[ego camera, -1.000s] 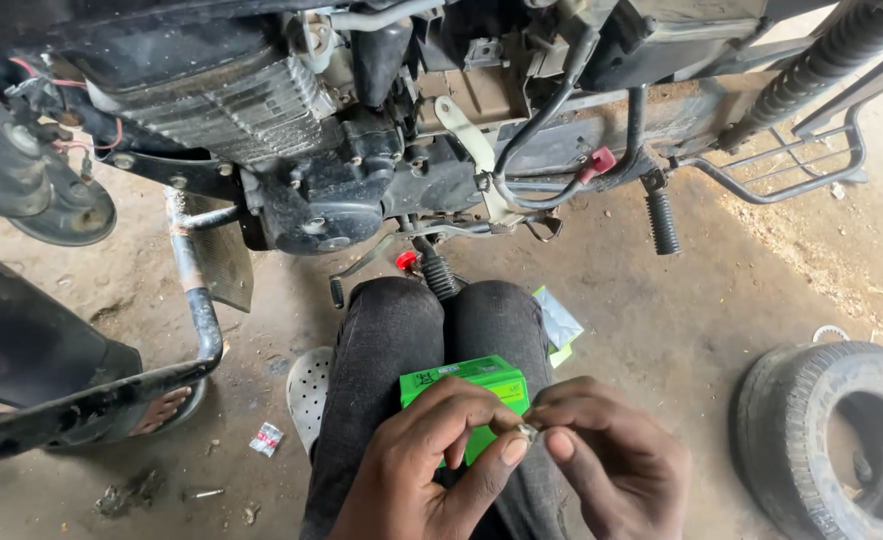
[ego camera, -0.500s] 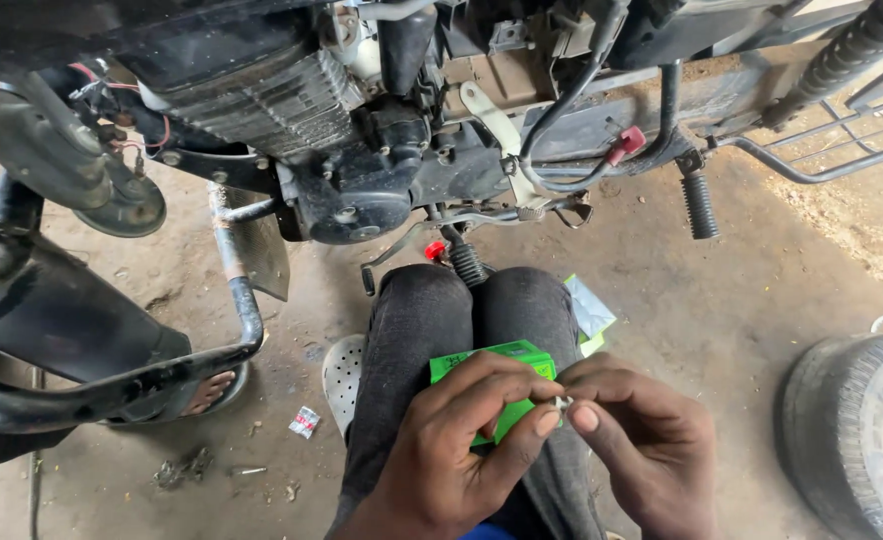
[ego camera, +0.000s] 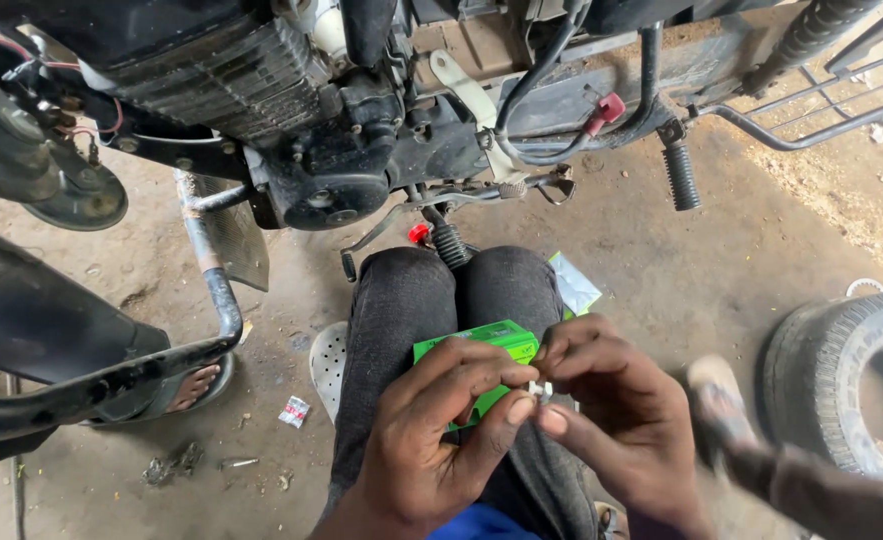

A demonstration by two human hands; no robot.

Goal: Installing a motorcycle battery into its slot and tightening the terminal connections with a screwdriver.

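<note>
Green box (ego camera: 481, 345): parked on the lap, so it's handy.
Left hand (ego camera: 441, 420), right hand (ego camera: 616, 415): fingers pinching a small white part (ego camera: 538, 388) together.

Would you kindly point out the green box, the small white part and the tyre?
green box (ego camera: 501, 338): head view, on its top face above the fingers.
small white part (ego camera: 538, 388): head view, pinched between both hands' fingertips.
tyre (ego camera: 821, 370): head view, on its tread.

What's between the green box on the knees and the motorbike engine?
In the head view, only the person's knees in dark trousers lie between the green box and the engine, plus a black footpeg.
</note>
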